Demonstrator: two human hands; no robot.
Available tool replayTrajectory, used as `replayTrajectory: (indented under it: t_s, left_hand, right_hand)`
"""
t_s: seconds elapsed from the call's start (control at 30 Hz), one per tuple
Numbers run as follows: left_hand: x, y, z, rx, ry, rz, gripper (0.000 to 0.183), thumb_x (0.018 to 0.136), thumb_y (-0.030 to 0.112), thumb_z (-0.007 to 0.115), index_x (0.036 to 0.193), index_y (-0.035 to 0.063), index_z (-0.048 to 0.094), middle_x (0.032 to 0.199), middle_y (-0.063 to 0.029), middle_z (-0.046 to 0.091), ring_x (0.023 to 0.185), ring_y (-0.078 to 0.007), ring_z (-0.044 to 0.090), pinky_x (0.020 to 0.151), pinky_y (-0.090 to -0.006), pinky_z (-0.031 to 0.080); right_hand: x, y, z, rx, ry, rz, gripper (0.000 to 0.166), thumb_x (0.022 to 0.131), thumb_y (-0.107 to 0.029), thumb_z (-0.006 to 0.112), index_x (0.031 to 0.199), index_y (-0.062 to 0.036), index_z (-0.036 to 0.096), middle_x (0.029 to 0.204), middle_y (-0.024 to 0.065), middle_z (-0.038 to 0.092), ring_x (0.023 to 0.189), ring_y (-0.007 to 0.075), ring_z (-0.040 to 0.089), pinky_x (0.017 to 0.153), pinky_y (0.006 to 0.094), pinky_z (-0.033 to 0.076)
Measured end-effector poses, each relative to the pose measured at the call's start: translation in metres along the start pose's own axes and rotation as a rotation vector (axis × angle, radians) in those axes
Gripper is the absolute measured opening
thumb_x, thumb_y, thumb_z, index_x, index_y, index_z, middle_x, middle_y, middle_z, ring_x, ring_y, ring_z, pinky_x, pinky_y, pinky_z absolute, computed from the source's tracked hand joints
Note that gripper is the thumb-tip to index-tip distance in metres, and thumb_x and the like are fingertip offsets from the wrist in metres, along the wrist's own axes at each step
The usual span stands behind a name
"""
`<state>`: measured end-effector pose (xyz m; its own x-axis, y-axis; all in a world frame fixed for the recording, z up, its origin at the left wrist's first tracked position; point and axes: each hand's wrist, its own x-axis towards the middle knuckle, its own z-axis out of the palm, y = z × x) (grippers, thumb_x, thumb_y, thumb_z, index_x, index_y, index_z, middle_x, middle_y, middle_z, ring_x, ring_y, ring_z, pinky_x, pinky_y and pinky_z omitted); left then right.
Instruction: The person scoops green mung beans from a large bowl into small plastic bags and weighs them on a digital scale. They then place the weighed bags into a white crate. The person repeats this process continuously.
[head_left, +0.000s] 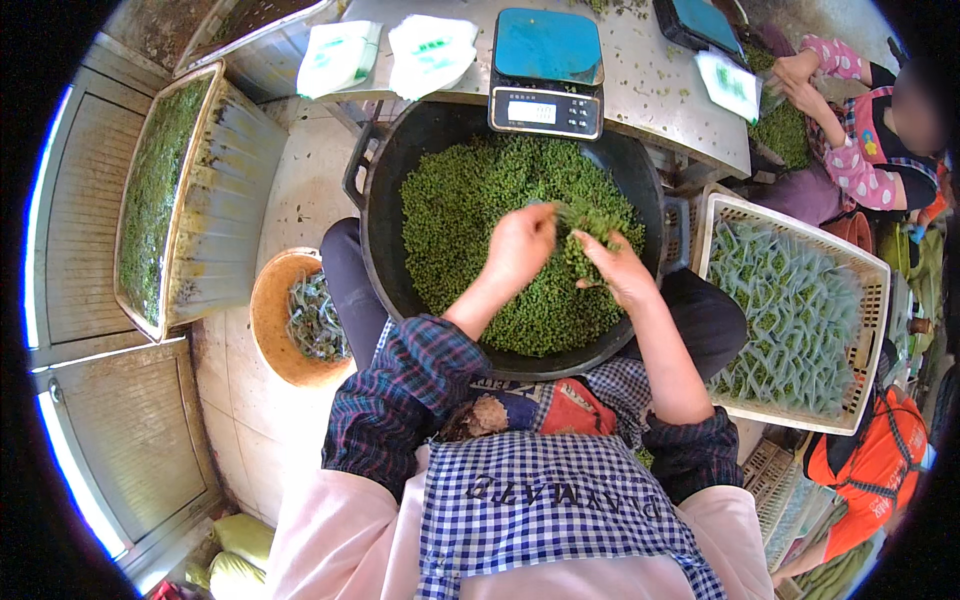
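Note:
A wide black tub (379, 255) with side handles stands between my knees, filled with small green berries (495, 300) that look like green peppercorns. My right hand (622, 270) holds a bunch of these green berry sprigs (589, 225) over the right part of the heap. Close beside it on the left is my left hand (521, 240), its fingers curled toward the bunch. Blur hides whether those fingertips pinch anything. Beyond the tub, a digital scale (547, 49) with a blue platform and lit display sits at the metal table's edge.
Plastic bag stacks (341, 56) lie on the metal table (637, 97). At right stands a white crate (795, 416) of filled bags; at left are an orange bucket (281, 360) and a large bin (225, 202). A co-worker (862, 150) handles berries at upper right; another person (874, 450) is lower right.

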<state>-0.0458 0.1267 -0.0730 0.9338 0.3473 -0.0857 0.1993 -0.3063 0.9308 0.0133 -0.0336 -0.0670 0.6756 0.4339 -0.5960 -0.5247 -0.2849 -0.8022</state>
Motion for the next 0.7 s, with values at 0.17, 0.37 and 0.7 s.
replayTrajectory:
  t_s: [0.17, 0.37, 0.7]
  left_hand:
    - [0.006, -0.009, -0.01, -0.135, 0.028, -0.014, 0.02, 0.085, 0.007, 0.052, 0.098, -0.0006, 0.065, 0.073, -0.0182, 0.063, 0.063, -0.0275, 0.062, 0.06, -0.0354, 0.048]
    - [-0.015, 0.018, -0.004, 0.037, 0.045, 0.128, 0.023, 0.083, 0.005, 0.054, 0.104, 0.0004, 0.064, 0.079, -0.0224, 0.062, 0.07, -0.0329, 0.063, 0.063, -0.0376, 0.049]
    - [-0.004, -0.014, -0.004, -0.553, 0.059, -0.295, 0.021, 0.091, 0.003, 0.049, 0.106, -0.004, 0.062, 0.078, -0.0003, 0.062, 0.067, -0.0059, 0.051, 0.059, -0.0233, 0.042]
  right_hand:
    - [-0.03, -0.025, 0.011, 0.004, 0.048, -0.364, 0.038, 0.085, -0.017, 0.068, 0.115, -0.0003, 0.053, 0.104, 0.0065, 0.057, 0.082, 0.0102, 0.056, 0.056, 0.0227, 0.053]
    - [-0.025, -0.018, 0.031, -0.464, 0.413, -0.745, 0.022, 0.078, -0.001, 0.069, 0.097, -0.0041, 0.058, 0.086, 0.009, 0.063, 0.077, 0.0185, 0.061, 0.07, 0.0285, 0.048]
    - [-0.038, -0.017, 0.052, -0.017, 0.144, -0.64, 0.043, 0.079, -0.012, 0.072, 0.115, -0.0047, 0.048, 0.101, 0.0063, 0.058, 0.095, 0.0204, 0.059, 0.082, 0.0314, 0.049]
